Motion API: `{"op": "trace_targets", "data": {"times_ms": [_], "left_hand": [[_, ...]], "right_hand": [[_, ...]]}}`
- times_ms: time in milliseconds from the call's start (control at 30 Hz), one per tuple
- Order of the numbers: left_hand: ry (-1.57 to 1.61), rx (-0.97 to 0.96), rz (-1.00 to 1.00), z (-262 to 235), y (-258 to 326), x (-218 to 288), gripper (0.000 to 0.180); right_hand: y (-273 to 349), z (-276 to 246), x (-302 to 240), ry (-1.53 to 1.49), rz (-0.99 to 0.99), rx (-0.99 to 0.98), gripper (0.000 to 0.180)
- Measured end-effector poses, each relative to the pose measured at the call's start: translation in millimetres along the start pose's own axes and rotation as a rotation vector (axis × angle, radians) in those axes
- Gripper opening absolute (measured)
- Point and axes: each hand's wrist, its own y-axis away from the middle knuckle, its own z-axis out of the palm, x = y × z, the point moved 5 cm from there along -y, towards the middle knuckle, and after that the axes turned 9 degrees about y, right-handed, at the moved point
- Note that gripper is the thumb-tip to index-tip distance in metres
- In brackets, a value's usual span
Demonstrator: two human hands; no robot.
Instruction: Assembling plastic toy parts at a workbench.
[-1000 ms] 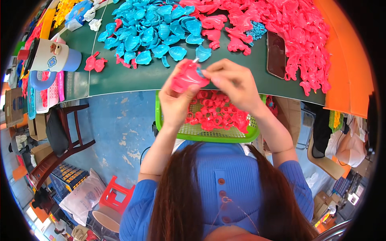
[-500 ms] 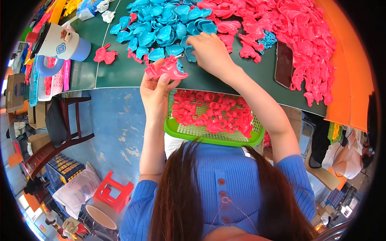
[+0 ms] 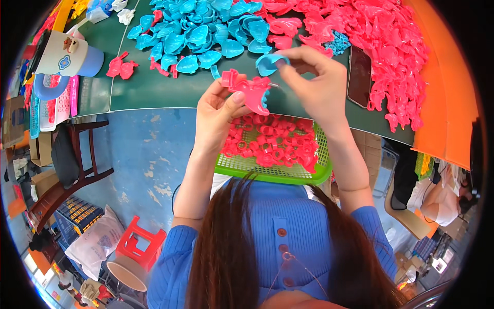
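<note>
Left hand fingers pinch a pink moulded plastic piece above the green mesh basket; at two o'clock, right hand fingers grip a blue plastic shell, which may slip if misaligned.

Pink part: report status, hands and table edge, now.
Left hand shut on pink part. Right hand shut on blue shell beside it. Green basket below; nothing blocking.

Right hand back from pile, holding blue piece.
</note>
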Motion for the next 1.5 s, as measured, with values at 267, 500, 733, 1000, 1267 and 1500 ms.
{"op": "trace_targets", "data": {"times_ms": [267,500,733,1000,1267,1500], "left_hand": [[0.022,-0.004,-0.059,4.0,-0.1,-7.2,0.024],[0.019,0.061,-0.052,3.9,1.4,-7.3,0.017],[0.018,0.063,-0.047,-1.5,1.4,-8.5,0.024],[-0.031,-0.194,0.116,27.4,8.5,-6.9,0.081],[-0.11,-0.16,0.079,21.6,7.7,-8.8,0.084],[0.143,-0.093,0.057,5.3,4.0,-12.3,0.083]], "right_hand": [[11.1,0.3,-16.4,0.238,-0.225,0.051,0.013],[15.7,4.9,-19.9,0.399,-0.338,0.118,0.01],[19.9,10.4,-21.1,0.436,-0.377,0.134,0.01],[21.0,9.4,-12.5,0.34,-0.219,0.132,0.009],[20.3,4.2,-11.2,0.28,-0.213,0.086,0.009],[14.1,10.1,1.6,0.061,-0.044,-0.212,0.013]]}}
